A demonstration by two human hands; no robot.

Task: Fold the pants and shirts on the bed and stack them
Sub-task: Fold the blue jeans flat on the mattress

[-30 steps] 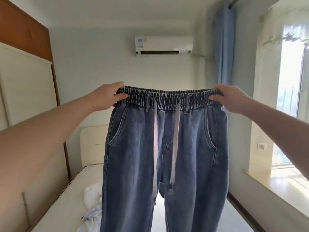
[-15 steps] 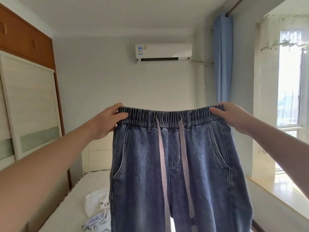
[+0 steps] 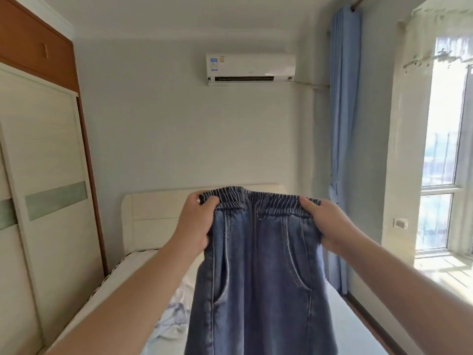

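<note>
Blue denim pants (image 3: 258,285) with an elastic waistband and a grey drawstring hang in front of me over the bed (image 3: 133,267). My left hand (image 3: 195,222) grips the left end of the waistband. My right hand (image 3: 326,222) grips the right end. The waistband is bunched, with the two hands fairly close together. The legs run out of the frame's bottom edge. A crumpled pale garment (image 3: 174,316) lies on the mattress to the left, partly hidden behind the pants and my left arm.
A cream headboard (image 3: 153,213) stands against the far wall. A tall wardrobe (image 3: 43,175) lines the left side. A blue curtain (image 3: 343,124) and a bright window (image 3: 445,155) with a sill are on the right. An air conditioner (image 3: 250,69) is mounted high on the wall.
Both hands have come lower in view and closer together with the pants, bunching the waistband. The view now takes in more of the wall and the headboard.
</note>
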